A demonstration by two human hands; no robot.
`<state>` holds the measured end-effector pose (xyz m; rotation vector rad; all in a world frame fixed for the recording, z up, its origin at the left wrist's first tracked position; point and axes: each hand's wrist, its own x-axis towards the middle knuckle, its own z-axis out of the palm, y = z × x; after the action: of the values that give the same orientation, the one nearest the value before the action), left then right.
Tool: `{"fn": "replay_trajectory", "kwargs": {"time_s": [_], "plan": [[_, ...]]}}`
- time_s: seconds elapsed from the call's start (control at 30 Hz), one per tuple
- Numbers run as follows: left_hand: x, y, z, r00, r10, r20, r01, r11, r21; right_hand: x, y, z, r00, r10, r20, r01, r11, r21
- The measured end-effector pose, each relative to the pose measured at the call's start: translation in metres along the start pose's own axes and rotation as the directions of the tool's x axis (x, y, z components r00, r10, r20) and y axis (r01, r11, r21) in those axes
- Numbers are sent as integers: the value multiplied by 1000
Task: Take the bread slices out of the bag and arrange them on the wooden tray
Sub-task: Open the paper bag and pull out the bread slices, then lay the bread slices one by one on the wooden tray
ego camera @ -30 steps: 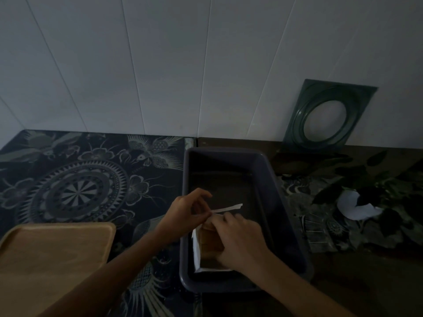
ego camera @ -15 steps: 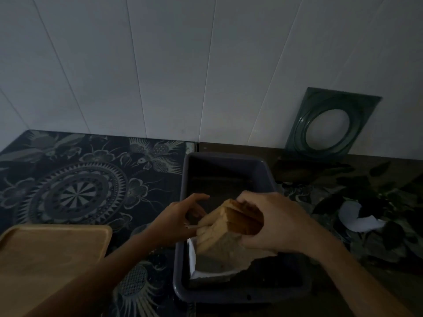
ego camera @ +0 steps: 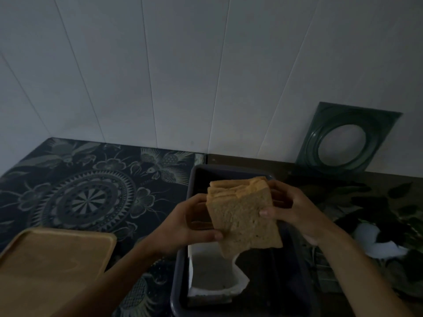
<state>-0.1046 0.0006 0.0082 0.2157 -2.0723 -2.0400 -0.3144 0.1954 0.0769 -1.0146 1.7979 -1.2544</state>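
A stack of brown bread slices (ego camera: 240, 211) is held in the air above the dark plastic tub (ego camera: 196, 179). My left hand (ego camera: 183, 227) grips the stack's left and lower edge, and my right hand (ego camera: 290, 209) grips its right side. Below it, inside the tub, lies the white bread bag (ego camera: 212, 271), open and slack. The wooden tray (ego camera: 52, 261) sits at the lower left, bare, well apart from both hands.
A dark patterned cloth (ego camera: 87, 197) covers the counter on the left. A green square frame with a round hole (ego camera: 343, 143) leans on the white panelled wall. Dark leaves and a white scrap (ego camera: 375, 245) lie to the right of the tub.
The bread stack has come fully out of the bag and risen above the tub. My left hand has let go of the bag and moved onto the bread.
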Motion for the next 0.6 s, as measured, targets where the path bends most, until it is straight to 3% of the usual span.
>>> {"fn": "replay_trajectory", "kwargs": {"time_s": [0.27, 0.4, 0.6], "plan": [[6, -3, 12, 975, -211, -67, 202, 972, -121, 10, 35, -1, 981, 174, 84, -189, 949, 252], [-4, -8, 10, 957, -276, -90, 264, 956, -125, 15, 54, 6, 964, 209, 166, -252, 919, 304], [-31, -15, -1, 929, -338, -154, 290, 919, -268, 27, 65, 37, 947, 221, 234, -290, 902, 320]]}}
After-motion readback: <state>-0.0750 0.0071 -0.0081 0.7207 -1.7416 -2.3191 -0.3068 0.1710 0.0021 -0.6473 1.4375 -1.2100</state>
